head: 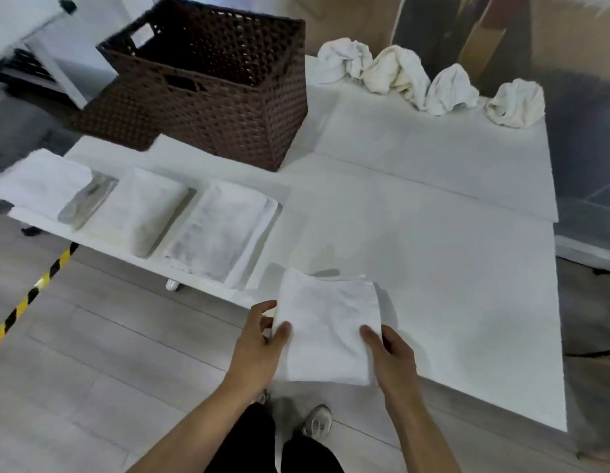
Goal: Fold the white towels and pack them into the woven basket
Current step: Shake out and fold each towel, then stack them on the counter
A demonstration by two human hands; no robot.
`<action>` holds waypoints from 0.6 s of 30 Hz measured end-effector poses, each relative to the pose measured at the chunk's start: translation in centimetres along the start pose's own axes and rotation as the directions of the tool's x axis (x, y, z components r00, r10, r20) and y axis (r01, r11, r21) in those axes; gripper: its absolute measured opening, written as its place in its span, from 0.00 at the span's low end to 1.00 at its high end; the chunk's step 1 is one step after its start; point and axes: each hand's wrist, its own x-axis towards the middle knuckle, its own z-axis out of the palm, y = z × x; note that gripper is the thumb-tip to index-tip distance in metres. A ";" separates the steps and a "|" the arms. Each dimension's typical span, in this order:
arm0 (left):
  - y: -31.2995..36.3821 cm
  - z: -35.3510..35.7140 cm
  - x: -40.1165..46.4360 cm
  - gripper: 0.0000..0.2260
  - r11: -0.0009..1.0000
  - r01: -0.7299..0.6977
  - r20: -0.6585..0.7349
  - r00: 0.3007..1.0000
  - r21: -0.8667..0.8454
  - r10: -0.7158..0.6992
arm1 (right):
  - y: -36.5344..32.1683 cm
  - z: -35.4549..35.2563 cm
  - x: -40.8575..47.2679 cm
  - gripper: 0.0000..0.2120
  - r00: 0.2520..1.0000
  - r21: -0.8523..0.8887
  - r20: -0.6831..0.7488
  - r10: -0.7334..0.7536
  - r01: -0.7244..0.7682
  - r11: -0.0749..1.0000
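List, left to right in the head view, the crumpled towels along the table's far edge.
Four crumpled towels: first towel → cream towel → third towel → last towel, nearest the table's right edge.

Basket [208, 97] interior in shadow, contents indiscernible

Stood on pale grey plank floor [92, 353]: white table [433, 268]; yellow-black striped tape [30, 295] ran at left.
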 end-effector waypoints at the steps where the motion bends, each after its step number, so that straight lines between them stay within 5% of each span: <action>1: 0.4 -1.0 -0.3 0.15 1.000 -0.017 -0.007 1.000 -0.005 0.016 | -0.9 0.5 -0.5 0.05 1.000 -0.017 0.014 -0.024 0.024 1.000; 7: 2.6 -8.9 -1.2 0.16 0.991 -0.118 -0.099 0.989 -0.061 0.112 | -6.0 6.3 -2.1 0.05 0.988 -0.081 0.105 -0.116 0.125 0.989; 18: 1.8 -27.8 2.3 0.18 0.977 -0.207 -0.109 0.971 0.048 0.211 | -11.2 24.5 -4.5 0.14 0.931 0.076 0.362 -0.038 0.011 0.997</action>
